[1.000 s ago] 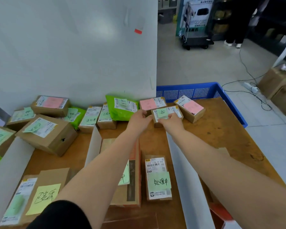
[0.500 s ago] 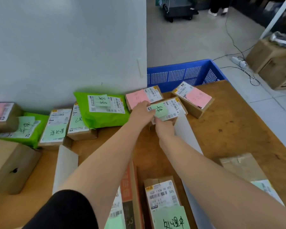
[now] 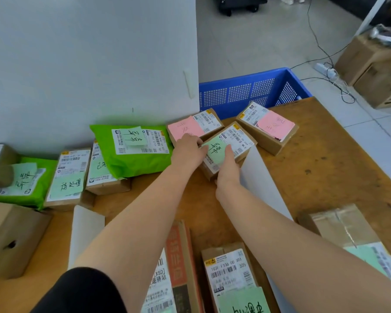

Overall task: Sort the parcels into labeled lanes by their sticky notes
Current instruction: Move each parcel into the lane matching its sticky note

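A small brown parcel (image 3: 237, 141) with a white label and a green sticky note lies at the far middle of the wooden table (image 3: 325, 168). My left hand (image 3: 187, 152) grips its left side and my right hand (image 3: 229, 168) grips its near edge, thumb on the green note. Behind it sits a box with a pink note (image 3: 194, 127). To its right lies another pink-note box (image 3: 269, 129). A green bag (image 3: 131, 152) with a green note lies to the left. White divider strips (image 3: 264, 184) (image 3: 84, 236) mark the lanes.
More parcels with green notes line the white wall (image 3: 88, 64) at left. A big brown box (image 3: 11, 240) stands near left. Near me lie labelled boxes (image 3: 230, 274) and a taped parcel (image 3: 345, 229). A blue crate (image 3: 253, 89) stands behind the table, with cartons and cables on the floor.
The view has dropped and closed in on the far parcels. Both hands stay on the green-note parcel, which has turned slightly and come a little nearer.
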`<state>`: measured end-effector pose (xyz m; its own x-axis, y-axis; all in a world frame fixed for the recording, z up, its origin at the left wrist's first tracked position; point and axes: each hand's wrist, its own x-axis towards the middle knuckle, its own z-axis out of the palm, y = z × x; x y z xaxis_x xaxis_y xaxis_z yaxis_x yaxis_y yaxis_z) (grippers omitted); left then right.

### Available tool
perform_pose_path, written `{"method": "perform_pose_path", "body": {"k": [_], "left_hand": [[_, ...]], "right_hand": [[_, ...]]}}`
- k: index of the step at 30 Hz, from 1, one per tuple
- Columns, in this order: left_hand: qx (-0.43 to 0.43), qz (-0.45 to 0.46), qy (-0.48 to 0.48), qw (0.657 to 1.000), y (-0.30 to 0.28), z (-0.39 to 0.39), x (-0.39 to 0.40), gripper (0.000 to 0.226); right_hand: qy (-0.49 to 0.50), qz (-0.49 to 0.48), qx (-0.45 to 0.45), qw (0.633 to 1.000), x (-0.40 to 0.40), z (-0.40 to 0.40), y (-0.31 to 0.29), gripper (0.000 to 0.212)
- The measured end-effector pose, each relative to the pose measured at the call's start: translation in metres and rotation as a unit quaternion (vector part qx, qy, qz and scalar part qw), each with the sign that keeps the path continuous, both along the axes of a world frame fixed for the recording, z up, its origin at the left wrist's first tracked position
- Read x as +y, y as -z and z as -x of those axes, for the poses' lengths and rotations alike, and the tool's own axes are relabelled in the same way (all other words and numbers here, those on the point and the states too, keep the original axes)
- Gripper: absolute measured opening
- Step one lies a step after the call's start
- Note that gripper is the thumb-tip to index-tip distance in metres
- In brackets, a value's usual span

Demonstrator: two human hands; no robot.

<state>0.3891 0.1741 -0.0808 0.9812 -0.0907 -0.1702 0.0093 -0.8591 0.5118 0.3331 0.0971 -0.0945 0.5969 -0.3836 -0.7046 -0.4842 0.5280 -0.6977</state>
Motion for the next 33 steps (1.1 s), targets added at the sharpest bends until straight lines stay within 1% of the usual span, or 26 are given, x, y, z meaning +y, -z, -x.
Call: {"method": "perform_pose_path", "body": {"k": [3,5,7,10,11,12,14,17,19,21,23,25,31,33], "left_hand": [[0.007,0.086,-0.035,0.996,-0.001,0.005,0.002,0.011],[0.008,0.127,-0.050,0.991,-0.005,0.009,0.005,0.012],[0.008,0.151,-0.049,0.987,-0.009,0.015,0.010,0.014],[0.010,0.188,-0.049,0.981,-0.015,0.030,0.020,0.008],[0.012,0.209,-0.054,0.976,-0.019,0.037,0.024,0.008],[0.009,0.230,-0.062,0.971,-0.023,0.045,0.027,0.014],[-0.015,0.272,-0.086,0.958,-0.036,0.063,0.035,0.023],[-0.055,0.332,-0.127,0.933,-0.063,0.097,0.047,0.026],[-0.078,0.360,-0.138,0.919,-0.085,0.124,0.054,0.025],[-0.101,0.369,-0.152,0.911,-0.105,0.155,0.062,0.023],[-0.121,0.376,-0.175,0.902,-0.123,0.188,0.070,0.020],[-0.142,0.401,-0.198,0.883,-0.137,0.223,0.077,0.018],[-0.195,0.439,-0.269,0.835,-0.169,0.332,0.091,0.025],[-0.205,0.452,-0.277,0.823,-0.171,0.358,0.093,0.023]], "right_hand": [[-0.009,0.008,0.003,1.000,0.003,0.003,-0.003,0.031],[-0.023,0.034,0.013,0.999,0.005,0.007,-0.004,0.024],[-0.025,0.073,0.019,0.997,0.004,0.014,-0.006,0.022],[-0.043,0.142,0.003,0.989,0.003,0.028,-0.012,0.019],[-0.056,0.159,-0.012,0.986,0.002,0.033,-0.016,0.018],[-0.070,0.171,-0.031,0.982,0.002,0.038,-0.022,0.019],[-0.105,0.184,-0.067,0.975,0.001,0.049,-0.036,0.028],[-0.140,0.193,-0.126,0.963,0.001,0.073,-0.062,0.033],[-0.156,0.189,-0.174,0.954,0.004,0.091,-0.083,0.032],[-0.177,0.176,-0.213,0.945,0.010,0.113,-0.102,0.028],[-0.203,0.166,-0.239,0.935,0.016,0.137,-0.120,0.024],[-0.231,0.161,-0.263,0.923,0.022,0.162,-0.135,0.022],[-0.321,0.117,-0.320,0.884,0.035,0.244,-0.176,0.019],[-0.338,0.129,-0.331,0.872,0.037,0.261,-0.183,0.025]]}}
